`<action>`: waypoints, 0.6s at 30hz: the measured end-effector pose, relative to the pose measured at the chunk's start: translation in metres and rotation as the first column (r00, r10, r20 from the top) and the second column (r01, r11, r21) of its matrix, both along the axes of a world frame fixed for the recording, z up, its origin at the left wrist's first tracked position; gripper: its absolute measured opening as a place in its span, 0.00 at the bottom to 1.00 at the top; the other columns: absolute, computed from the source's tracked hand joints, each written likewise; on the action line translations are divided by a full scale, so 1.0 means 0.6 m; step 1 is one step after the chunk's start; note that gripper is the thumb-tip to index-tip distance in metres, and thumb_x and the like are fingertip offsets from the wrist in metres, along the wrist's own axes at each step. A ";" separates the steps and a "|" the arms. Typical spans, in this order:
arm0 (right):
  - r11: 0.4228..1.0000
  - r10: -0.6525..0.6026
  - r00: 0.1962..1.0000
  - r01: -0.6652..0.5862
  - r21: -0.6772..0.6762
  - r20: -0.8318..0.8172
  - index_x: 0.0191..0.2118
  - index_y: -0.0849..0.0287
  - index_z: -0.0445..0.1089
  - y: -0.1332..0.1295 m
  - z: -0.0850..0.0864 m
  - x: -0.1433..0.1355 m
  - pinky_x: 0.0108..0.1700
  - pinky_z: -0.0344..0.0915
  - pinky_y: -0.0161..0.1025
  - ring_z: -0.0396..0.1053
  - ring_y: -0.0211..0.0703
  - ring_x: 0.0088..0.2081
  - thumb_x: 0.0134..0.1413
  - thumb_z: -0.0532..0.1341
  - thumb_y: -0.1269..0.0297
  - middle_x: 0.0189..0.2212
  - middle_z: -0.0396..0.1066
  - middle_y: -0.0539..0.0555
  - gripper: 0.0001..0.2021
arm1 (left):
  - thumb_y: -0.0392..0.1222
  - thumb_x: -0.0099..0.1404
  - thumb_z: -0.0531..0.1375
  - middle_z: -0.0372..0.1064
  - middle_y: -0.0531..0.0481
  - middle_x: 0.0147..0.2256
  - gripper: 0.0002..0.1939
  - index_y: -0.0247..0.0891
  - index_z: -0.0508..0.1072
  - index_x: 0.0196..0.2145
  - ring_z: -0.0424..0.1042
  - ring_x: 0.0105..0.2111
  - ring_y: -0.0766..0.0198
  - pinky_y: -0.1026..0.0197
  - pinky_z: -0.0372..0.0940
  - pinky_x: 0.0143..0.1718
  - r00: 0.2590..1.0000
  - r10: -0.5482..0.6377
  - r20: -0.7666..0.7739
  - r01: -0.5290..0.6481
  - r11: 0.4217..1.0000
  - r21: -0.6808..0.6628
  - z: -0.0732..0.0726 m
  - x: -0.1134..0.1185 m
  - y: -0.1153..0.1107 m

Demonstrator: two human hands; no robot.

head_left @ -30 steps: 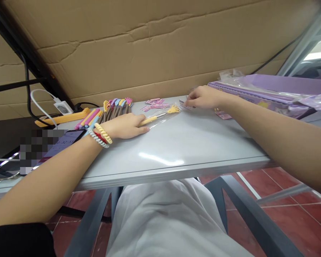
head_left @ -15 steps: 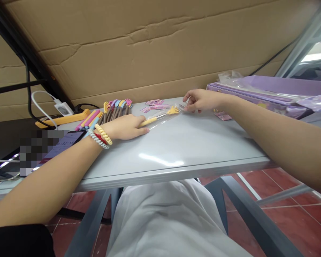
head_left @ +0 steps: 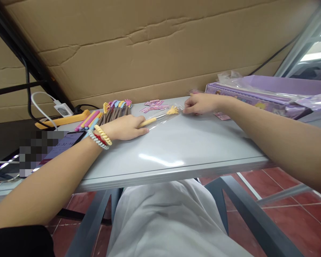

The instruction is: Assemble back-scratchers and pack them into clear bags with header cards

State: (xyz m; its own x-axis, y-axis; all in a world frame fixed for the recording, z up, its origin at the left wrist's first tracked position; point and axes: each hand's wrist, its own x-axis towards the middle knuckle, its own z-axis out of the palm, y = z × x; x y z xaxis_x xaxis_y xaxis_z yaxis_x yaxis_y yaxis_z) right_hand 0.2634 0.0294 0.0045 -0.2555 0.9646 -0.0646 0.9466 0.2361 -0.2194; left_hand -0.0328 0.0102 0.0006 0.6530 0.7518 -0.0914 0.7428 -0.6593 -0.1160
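Observation:
A back scratcher [head_left: 149, 122] with a yellow handle, a metal rod and a yellow hand-shaped head lies in a clear plastic sleeve [head_left: 160, 124] on the table. My left hand [head_left: 128, 127] is closed around its handle end, thumb along the near side. At the other end, my right hand [head_left: 199, 104] pinches the sleeve's tip just past the yellow head. Its upper fingers are slightly blurred. Beyond my left hand lie several more back scratchers [head_left: 119, 109] with coloured hand-shaped heads and brownish rods, their coloured handles [head_left: 89, 120] toward the left.
Small pink printed cards [head_left: 155, 106] lie near the back edge. At the right stands a purple box [head_left: 283, 84] with clear plastic in it, another pink card [head_left: 222, 116] beside it. A phone [head_left: 66, 141], charger [head_left: 63, 108] and cables sit at the left. Cardboard [head_left: 155, 53] walls the back.
My right hand's fingers have closed further at the sleeve's tip, and the hand has turned slightly, its upper fingers in motion. My left hand and the back scratcher have stayed put.

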 end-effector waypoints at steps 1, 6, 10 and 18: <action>1.000 0.007 1.000 -0.007 -0.002 -0.015 0.22 0.58 0.63 -0.001 0.001 -0.001 0.30 0.56 0.38 0.64 0.41 0.26 0.48 0.58 0.50 0.20 0.67 0.51 0.16 | 0.59 0.64 0.44 0.70 0.43 0.33 0.25 0.36 0.66 0.42 0.68 0.28 0.58 0.60 0.55 0.27 1.000 0.000 -0.002 0.000 1.000 0.001 0.000 0.000 0.000; 0.998 0.055 0.993 -0.058 -0.028 -0.103 0.20 0.57 0.61 -0.015 0.008 -0.015 0.29 0.55 0.38 0.61 0.39 0.24 0.47 0.59 0.52 0.18 0.63 0.50 0.16 | 0.59 0.64 0.44 0.70 0.44 0.33 0.25 0.36 0.66 0.43 0.68 0.28 0.58 0.61 0.55 0.27 1.000 0.003 -0.011 -0.003 1.000 0.002 0.000 0.002 -0.001; 0.994 0.101 0.985 -0.107 -0.036 -0.143 0.19 0.57 0.62 -0.020 0.009 -0.024 0.29 0.55 0.38 0.60 0.39 0.24 0.47 0.60 0.50 0.17 0.63 0.50 0.17 | 0.59 0.65 0.44 0.71 0.43 0.34 0.26 0.36 0.66 0.45 0.69 0.30 0.57 0.61 0.55 0.28 1.000 0.008 -0.020 -0.008 1.000 0.008 0.000 0.003 -0.002; 0.990 0.111 0.945 -0.131 -0.044 -0.308 0.19 0.58 0.63 -0.017 0.007 -0.013 0.30 0.58 0.38 0.60 0.37 0.24 0.46 0.63 0.49 0.19 0.63 0.50 0.19 | 0.60 0.64 0.44 0.71 0.44 0.34 0.26 0.36 0.66 0.45 0.69 0.30 0.57 0.60 0.55 0.28 1.000 0.006 -0.015 -0.006 1.000 -0.007 0.000 0.001 0.001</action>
